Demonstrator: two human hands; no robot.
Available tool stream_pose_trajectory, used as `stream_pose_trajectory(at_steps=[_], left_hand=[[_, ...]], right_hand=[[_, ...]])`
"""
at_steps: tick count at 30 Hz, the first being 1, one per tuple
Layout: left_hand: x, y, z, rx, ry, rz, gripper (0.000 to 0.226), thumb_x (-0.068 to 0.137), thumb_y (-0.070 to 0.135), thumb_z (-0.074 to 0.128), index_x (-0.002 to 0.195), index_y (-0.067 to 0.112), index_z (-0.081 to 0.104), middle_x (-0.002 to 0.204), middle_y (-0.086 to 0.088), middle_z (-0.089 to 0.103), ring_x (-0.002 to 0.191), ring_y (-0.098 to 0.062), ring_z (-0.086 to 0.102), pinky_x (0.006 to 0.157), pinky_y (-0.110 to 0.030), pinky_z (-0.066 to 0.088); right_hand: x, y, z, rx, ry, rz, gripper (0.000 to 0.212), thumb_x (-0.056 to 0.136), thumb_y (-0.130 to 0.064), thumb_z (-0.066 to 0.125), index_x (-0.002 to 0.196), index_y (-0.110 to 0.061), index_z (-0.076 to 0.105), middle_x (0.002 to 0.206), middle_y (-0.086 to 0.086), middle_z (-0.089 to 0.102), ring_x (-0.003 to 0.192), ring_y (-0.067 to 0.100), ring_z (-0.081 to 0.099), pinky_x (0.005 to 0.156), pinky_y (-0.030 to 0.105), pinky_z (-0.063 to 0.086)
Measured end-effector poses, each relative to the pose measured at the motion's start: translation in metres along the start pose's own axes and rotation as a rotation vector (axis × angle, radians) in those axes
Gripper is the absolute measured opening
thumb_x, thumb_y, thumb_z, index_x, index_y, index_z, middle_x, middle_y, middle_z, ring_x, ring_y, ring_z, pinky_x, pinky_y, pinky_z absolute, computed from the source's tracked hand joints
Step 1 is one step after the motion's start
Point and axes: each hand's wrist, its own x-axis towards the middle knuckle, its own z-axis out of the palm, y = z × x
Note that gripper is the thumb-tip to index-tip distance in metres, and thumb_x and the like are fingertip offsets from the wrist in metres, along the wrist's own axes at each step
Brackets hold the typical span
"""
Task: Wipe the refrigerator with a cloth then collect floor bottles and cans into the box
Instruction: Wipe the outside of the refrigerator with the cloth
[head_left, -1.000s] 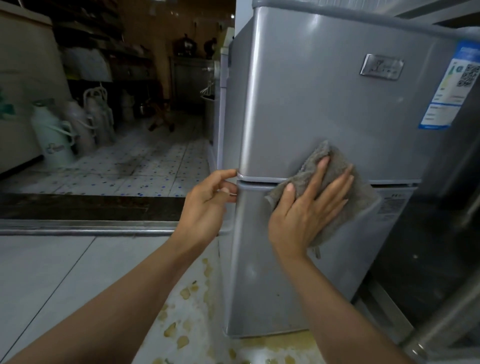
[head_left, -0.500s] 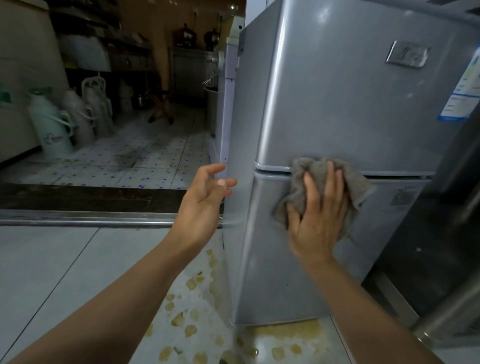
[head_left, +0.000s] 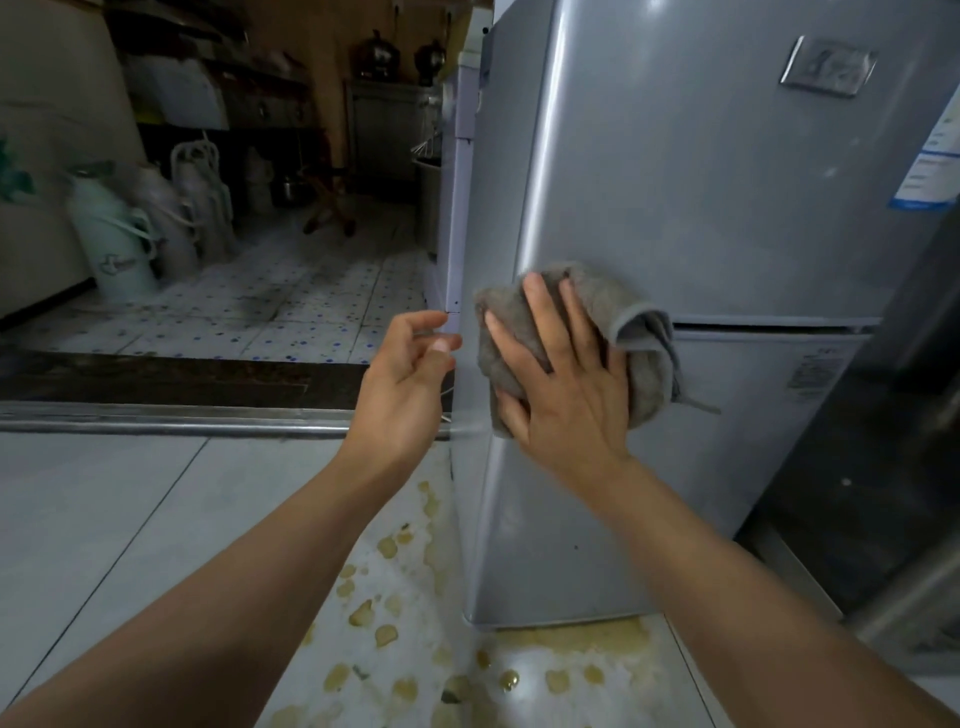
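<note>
Cloth shifted left to the refrigerator's front-left corner, at the seam between the doors.

Since half a second ago the left hand (head_left: 402, 379) has drawn nearer the refrigerator's (head_left: 691, 182) left edge; it hovers just beside that edge, fingers loosely curled and half open, holding nothing. The right hand (head_left: 563, 387) has slid left with the cloth (head_left: 641, 343), which earlier lay further in on the door; its fingers are spread flat, pressing the cloth against the metal rather than gripping it. The cloth is grey, bunched and folded, with a hemmed edge and a loose thread hanging at its right side, and it straddles the door seam. The refrigerator is silver-grey with a badge (head_left: 826, 67) at the upper right.
</note>
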Motion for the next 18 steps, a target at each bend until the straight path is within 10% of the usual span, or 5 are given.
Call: stream_pose_trajectory(at_steps=[5, 15, 18], left_hand=[[0.001, -0.014, 0.008, 0.012, 0.023, -0.006, 0.021, 0.099, 0.021, 0.04, 0.114, 0.031, 0.048, 0.115, 0.006, 0.06, 0.106, -0.006, 0.057, 0.085, -0.019, 0.043], [-0.013, -0.016, 0.03, 0.011, 0.016, -0.016, 0.021, 0.098, 0.017, 0.04, 0.112, 0.027, 0.052, 0.11, 0.004, 0.063, 0.106, -0.009, 0.057, 0.093, -0.026, 0.045], [-0.009, -0.01, 0.04, 0.029, 0.039, -0.018, 0.021, 0.098, 0.018, 0.04, 0.112, 0.025, 0.054, 0.108, 0.006, 0.064, 0.1, -0.007, 0.06, 0.082, -0.018, 0.046]], right_hand=[[-0.018, -0.013, 0.019, 0.016, 0.071, 0.044, 0.044, 0.074, -0.03, 0.06, 0.118, -0.029, 0.059, 0.152, 0.004, 0.027, 0.143, 0.025, 0.019, 0.113, 0.044, 0.017], [-0.093, -0.012, 0.004, 0.16, -0.329, -0.183, 0.06, 0.086, -0.042, 0.043, 0.144, -0.033, 0.032, 0.155, -0.005, 0.025, 0.116, 0.017, 0.06, 0.072, 0.039, 0.056], [-0.049, 0.04, -0.005, 0.019, -0.147, 0.028, 0.073, 0.078, -0.051, 0.049, 0.145, -0.036, 0.025, 0.156, -0.001, 0.018, 0.138, 0.021, 0.031, 0.101, 0.046, 0.036]])
